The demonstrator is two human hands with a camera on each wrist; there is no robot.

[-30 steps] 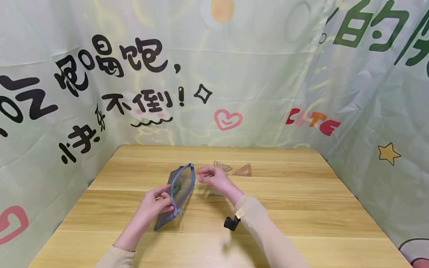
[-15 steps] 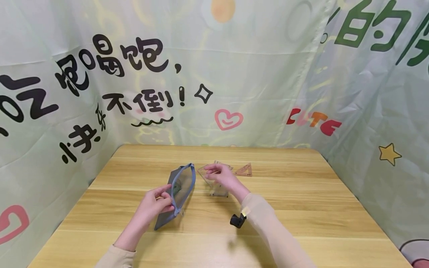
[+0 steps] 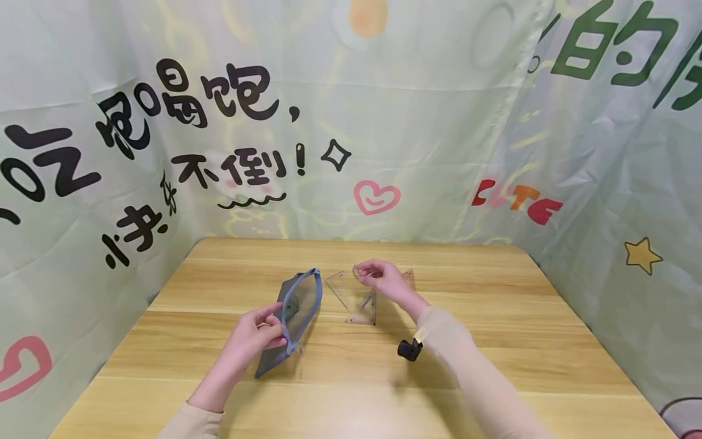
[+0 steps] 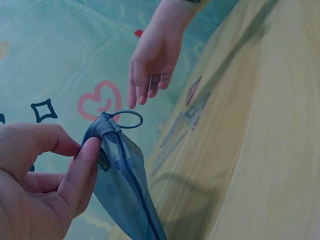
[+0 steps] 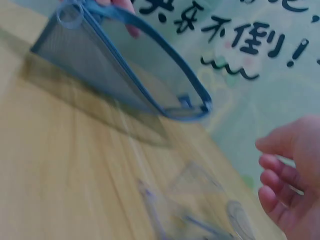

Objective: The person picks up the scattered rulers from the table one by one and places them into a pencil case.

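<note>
My left hand [image 3: 256, 334] pinches the side of a blue mesh zip pouch [image 3: 271, 360], thumb and fingers at its edge. The pouch leans on its side with its mouth gaping to the right; a ring-shaped zip pull [image 4: 129, 119] hangs at one end. My right hand [image 3: 386, 280] hovers over the back of the table with loosely bent fingers and nothing visible between them. Under and around it lie a clear set square [image 3: 337, 292], another clear set square [image 3: 362, 320] and a protractor [image 5: 240, 220]. A reddish triangle ruler [image 3: 409, 278] is partly hidden behind that hand.
The wooden table [image 3: 493, 341] is bounded by printed cloth [image 3: 428, 122] at the back and sides. A small black camera [image 3: 410, 349] is worn below my right wrist, low over the table.
My right hand has moved right, away from the pouch's mouth, uncovering the clear set squares and now covering part of the protractor and reddish triangle. My left hand and the pouch stay put.
</note>
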